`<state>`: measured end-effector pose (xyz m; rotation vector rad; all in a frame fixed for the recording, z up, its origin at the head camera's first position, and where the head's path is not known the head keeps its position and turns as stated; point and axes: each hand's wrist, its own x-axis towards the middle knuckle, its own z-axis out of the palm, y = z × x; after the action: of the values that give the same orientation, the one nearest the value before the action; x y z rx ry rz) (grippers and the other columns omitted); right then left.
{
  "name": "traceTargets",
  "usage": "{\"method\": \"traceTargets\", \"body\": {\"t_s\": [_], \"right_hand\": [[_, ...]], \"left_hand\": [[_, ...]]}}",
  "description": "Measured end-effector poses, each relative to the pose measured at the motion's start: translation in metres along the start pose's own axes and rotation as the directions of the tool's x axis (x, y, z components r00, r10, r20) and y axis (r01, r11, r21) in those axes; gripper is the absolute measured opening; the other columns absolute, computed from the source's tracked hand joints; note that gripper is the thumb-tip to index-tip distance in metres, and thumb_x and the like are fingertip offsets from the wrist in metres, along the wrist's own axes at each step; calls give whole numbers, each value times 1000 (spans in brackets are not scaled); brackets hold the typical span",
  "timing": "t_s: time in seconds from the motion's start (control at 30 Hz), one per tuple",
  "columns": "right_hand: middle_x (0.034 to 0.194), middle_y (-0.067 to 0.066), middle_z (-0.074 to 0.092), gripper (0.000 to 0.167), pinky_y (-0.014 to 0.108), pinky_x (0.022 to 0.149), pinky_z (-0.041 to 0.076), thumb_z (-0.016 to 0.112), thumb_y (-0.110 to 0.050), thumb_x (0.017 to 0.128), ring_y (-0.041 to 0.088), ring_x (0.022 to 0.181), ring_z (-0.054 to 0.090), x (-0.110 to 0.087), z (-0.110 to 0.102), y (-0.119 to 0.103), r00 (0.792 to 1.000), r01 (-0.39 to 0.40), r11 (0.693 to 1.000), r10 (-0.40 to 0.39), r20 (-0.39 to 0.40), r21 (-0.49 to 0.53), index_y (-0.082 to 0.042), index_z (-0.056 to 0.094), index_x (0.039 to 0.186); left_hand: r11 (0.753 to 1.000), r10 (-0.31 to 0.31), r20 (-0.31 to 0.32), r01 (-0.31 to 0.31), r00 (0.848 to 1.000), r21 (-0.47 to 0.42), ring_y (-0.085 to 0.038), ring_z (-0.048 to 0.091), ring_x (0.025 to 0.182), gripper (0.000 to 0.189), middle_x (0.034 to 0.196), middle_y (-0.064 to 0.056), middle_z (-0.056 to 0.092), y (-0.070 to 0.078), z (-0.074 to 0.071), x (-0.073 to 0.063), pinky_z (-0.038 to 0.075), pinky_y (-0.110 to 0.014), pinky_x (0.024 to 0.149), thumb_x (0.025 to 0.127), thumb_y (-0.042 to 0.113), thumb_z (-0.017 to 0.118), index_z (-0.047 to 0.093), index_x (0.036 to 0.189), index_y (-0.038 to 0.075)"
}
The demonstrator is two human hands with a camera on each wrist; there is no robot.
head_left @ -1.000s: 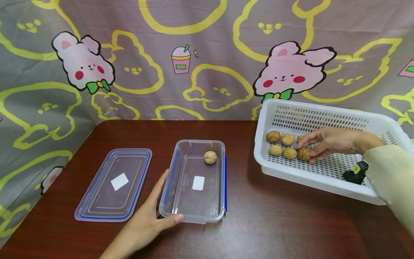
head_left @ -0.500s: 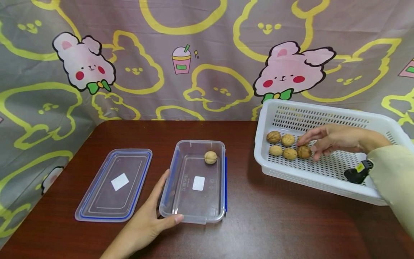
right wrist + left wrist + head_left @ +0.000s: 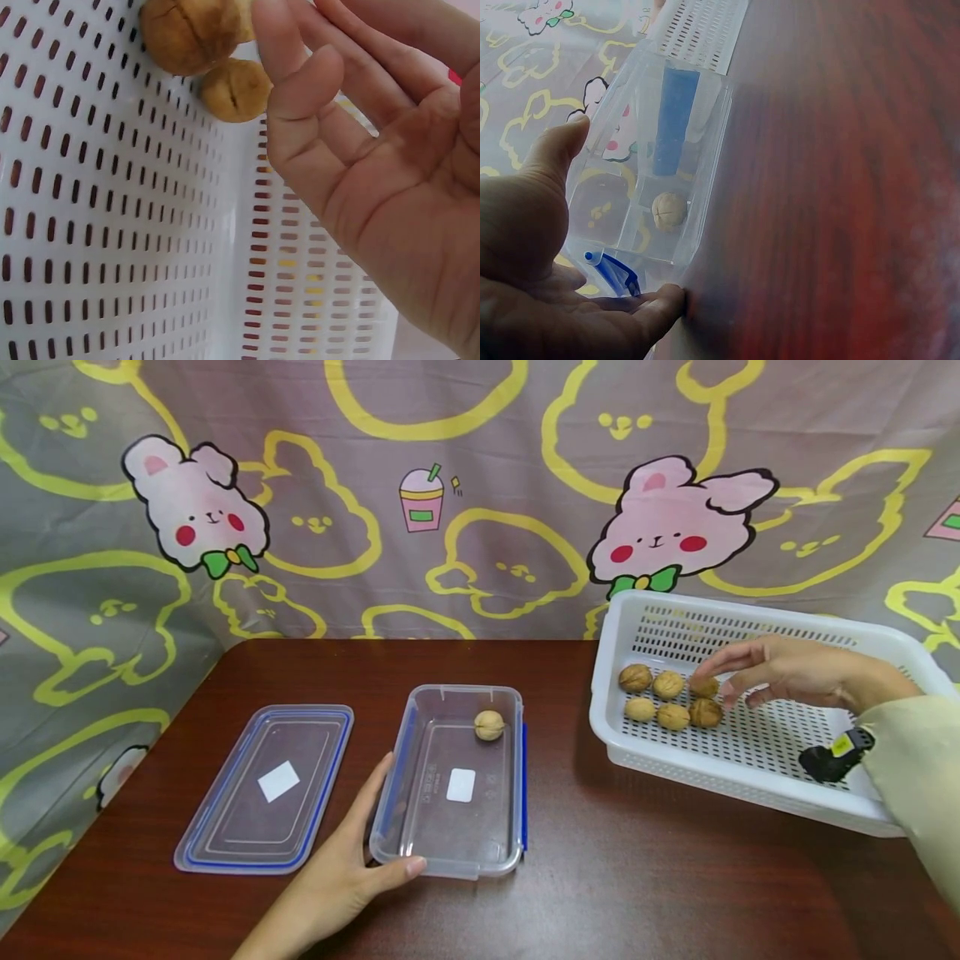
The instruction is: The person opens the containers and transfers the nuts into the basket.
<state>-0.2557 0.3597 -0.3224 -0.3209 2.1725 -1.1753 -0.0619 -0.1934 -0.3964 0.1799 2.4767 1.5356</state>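
My left hand (image 3: pixel 341 868) rests against the near left corner of a clear plastic container (image 3: pixel 461 827), its index finger straight along the left wall and its thumb on the front rim. One walnut (image 3: pixel 489 725) lies inside, at the far right; the left wrist view shows this walnut (image 3: pixel 669 211) too. My right hand (image 3: pixel 798 670) hovers within a white perforated basket (image 3: pixel 720 777), its fingers loosely bent with nothing held. Two short rows of walnuts (image 3: pixel 672 716) lie to its left. The nearest walnut (image 3: pixel 706 712) is just below the fingertips, seemingly apart from them.
A clear lid (image 3: pixel 266 802) with a blue seal lies left of the container on the dark red wooden table (image 3: pixel 600 893). A black strap-like device (image 3: pixel 828 760) sits by the right wrist. Behind the table hangs a patterned curtain (image 3: pixel 510 593).
My right hand has let go of a walnut at the near right of the rows and lifted slightly away, uncovering the walnut behind it. The left hand and container stay put.
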Motion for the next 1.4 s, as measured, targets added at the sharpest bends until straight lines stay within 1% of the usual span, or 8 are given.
{"method": "traceTargets", "body": {"t_s": [0.23,0.4,0.53,0.7,0.87,1.03,1.2,1.4], "right_hand": [[125,-23,70,29,36,85,56,59,-11,106,14,107,66,-7,3,-14,987,42,996,-54,-151,-80,-18,71,131],[125,-20,70,32,35,88,57,65,-22,104,7,111,65,-10,15,-43,956,42,988,-82,-282,-147,-13,68,134],[133,-8,68,38,32,88,59,69,-23,102,7,110,68,-9,33,-71,932,69,986,-118,-342,-153,-11,64,137],[144,11,58,44,32,86,62,69,-20,102,12,107,71,-7,62,-104,917,137,983,-171,-361,-119,-3,59,141],[139,12,63,44,31,88,62,68,-18,102,16,108,72,-3,89,-128,912,209,976,-215,-349,-56,-2,59,142],[139,15,62,42,33,91,61,67,-15,103,19,110,72,8,116,-145,922,269,963,-252,-295,17,2,59,141],[140,18,61,41,36,94,61,66,-14,103,22,113,70,19,142,-161,938,265,963,-247,-243,43,1,59,139],[139,19,64,35,37,94,60,66,-11,101,29,116,69,43,170,-172,943,268,959,-241,-231,96,4,65,134]], "left_hand": [[1000,0,9,0,1000,4,-38,39,149,114,176,-11,15,0,1,0,40,-58,114,87,35,86,6,168,41],[1000,-5,6,5,1000,10,-38,41,148,114,176,-10,14,-1,1,-1,41,-58,113,87,35,86,6,168,42],[1000,-6,7,6,1000,4,-38,39,149,114,176,-11,14,-1,1,0,40,-59,114,87,36,86,6,168,42],[1000,2,7,-2,1000,3,-39,40,149,114,176,-12,15,-2,1,1,41,-57,113,87,35,86,6,168,42],[1000,-1,6,1,1000,-2,-39,41,148,114,175,-13,16,-1,1,1,45,-54,111,87,34,86,6,168,42],[1000,-14,4,14,1000,1,-40,39,150,114,176,-12,15,-1,0,1,45,-54,111,87,35,86,6,167,42],[1000,-12,3,12,1000,0,-40,38,151,114,176,-12,15,-1,0,1,42,-56,113,87,35,86,6,167,43],[1000,-5,2,5,1000,-3,-40,39,150,114,175,-13,16,0,0,1,44,-55,112,87,34,86,6,167,43]]}}
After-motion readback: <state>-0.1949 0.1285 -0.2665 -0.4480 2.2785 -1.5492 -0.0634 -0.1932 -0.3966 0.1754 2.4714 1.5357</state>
